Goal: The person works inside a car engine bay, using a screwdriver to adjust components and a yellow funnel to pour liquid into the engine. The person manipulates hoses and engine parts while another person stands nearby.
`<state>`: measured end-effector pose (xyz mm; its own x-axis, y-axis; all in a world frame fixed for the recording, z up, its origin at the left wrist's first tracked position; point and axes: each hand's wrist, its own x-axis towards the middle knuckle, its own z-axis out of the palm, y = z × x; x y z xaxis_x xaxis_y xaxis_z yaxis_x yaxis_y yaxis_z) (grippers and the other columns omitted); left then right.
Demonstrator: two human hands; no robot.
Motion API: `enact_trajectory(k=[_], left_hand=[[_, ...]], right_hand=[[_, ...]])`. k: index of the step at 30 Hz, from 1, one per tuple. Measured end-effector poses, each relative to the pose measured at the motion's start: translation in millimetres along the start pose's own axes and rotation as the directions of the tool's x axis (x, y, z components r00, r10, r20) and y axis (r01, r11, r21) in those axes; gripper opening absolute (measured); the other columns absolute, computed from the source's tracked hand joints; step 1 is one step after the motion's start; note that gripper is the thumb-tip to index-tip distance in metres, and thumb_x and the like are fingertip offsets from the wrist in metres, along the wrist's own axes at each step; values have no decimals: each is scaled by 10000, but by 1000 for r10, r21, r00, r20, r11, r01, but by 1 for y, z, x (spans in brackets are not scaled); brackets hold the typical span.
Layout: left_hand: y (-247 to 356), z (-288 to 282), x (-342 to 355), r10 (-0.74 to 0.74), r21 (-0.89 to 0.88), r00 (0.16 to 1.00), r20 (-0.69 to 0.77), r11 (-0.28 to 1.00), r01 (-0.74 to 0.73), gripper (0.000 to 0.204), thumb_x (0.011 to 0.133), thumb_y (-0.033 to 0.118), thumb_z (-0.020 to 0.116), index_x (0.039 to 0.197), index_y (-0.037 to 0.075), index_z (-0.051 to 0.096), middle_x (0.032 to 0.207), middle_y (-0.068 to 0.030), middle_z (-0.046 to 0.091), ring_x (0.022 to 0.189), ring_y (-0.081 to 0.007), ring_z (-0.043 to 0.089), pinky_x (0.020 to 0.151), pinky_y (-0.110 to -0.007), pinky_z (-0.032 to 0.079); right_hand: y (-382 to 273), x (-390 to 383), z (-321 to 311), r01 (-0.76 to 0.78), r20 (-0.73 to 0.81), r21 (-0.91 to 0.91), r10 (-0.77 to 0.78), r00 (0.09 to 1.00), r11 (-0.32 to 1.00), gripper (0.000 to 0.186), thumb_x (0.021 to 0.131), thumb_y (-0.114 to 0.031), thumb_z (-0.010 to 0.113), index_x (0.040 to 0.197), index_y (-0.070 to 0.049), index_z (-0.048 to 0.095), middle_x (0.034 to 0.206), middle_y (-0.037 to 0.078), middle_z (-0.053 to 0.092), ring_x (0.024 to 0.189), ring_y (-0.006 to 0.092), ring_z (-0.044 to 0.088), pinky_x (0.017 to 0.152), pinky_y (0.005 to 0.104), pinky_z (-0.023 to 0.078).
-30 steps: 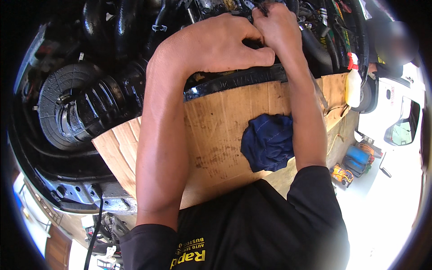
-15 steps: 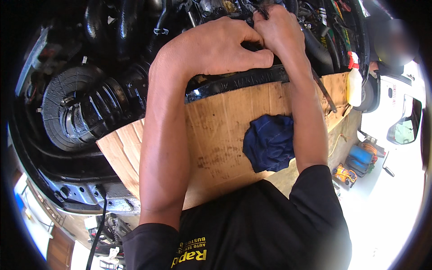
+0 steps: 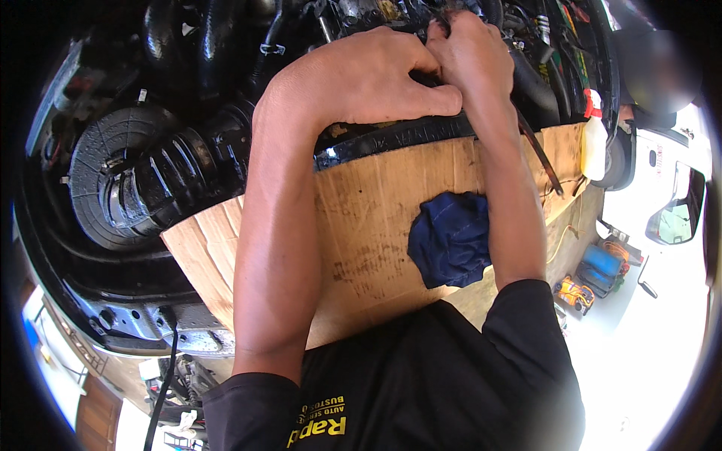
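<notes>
Both hands are deep in the engine bay of a car. My left hand (image 3: pixel 368 74) bends over the front edge, its thumb stretched toward my right wrist; its other fingers drop out of sight among the parts. My right hand (image 3: pixel 475 60) is curled closed beside it, its fingertips blackened; what it grips, if anything, is hidden. A thin dark bar (image 3: pixel 543 156) sticks out past my right forearm, over the cardboard. Below my hands runs the black front crossbar (image 3: pixel 391 143). A crumpled dark blue cloth (image 3: pixel 449 240) lies on the cardboard sheet (image 3: pixel 368 225) between my forearms.
A spray bottle (image 3: pixel 594 146) with a red head stands at the right. A ribbed black air duct (image 3: pixel 169 180) and a round black housing (image 3: pixel 94 169) fill the left. Past the cardboard are a blue tool case (image 3: pixel 603 267), a white vehicle (image 3: pixel 662 188) and a person (image 3: pixel 660 71).
My hands stay in nearly the same place, with the view shifted slightly. The dark bar's free end sits a little lower than before.
</notes>
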<state>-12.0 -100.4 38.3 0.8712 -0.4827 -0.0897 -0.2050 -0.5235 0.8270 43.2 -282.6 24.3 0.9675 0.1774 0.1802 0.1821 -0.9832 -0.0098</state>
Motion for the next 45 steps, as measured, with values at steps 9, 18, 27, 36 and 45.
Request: enact_trajectory(k=[9,18,27,36,45], left_hand=[[-3,2,1,-3,5,1000,0,1000,3,549,914,502,671,1053,-16,790,910,-215,761,799,-314,719,811,-405,573],[-2,0,-1,0,26,1000,-3,1000,0,564,918,503,670,1059,-31,788,929,-217,766,814,-326,725,817,-403,577],[-1,0,-4,-9,-40,1000,-10,999,9,569,915,510,683,1093,-20,789,1002,-225,774,904,-334,742,871,-392,576],[-4,0,-2,12,19,1000,-22,1000,-11,556,921,515,676,1113,7,797,1015,-216,781,926,-342,752,898,-402,582],[-5,0,-2,27,-24,1000,-15,999,-28,513,929,485,686,1035,-5,795,872,-219,747,783,-329,720,786,-411,571]], right_hand=[[-4,0,-2,-25,61,4,25,998,1000,367,969,-402,650,1085,-71,757,1034,277,747,1023,487,709,882,570,569],[-3,-3,-2,14,48,-114,-9,999,993,369,971,-396,648,1039,-49,755,1017,288,737,1029,485,703,887,570,571],[-9,0,14,-9,-134,88,21,991,996,278,980,-304,625,921,-53,728,939,255,754,805,408,746,740,561,591],[6,21,-9,102,92,27,-105,990,994,337,967,-356,638,1044,-52,763,971,303,735,987,496,715,867,581,571],[1,-3,-13,379,117,-388,-363,924,840,356,965,-134,618,1274,43,624,936,263,751,870,426,764,714,502,614]])
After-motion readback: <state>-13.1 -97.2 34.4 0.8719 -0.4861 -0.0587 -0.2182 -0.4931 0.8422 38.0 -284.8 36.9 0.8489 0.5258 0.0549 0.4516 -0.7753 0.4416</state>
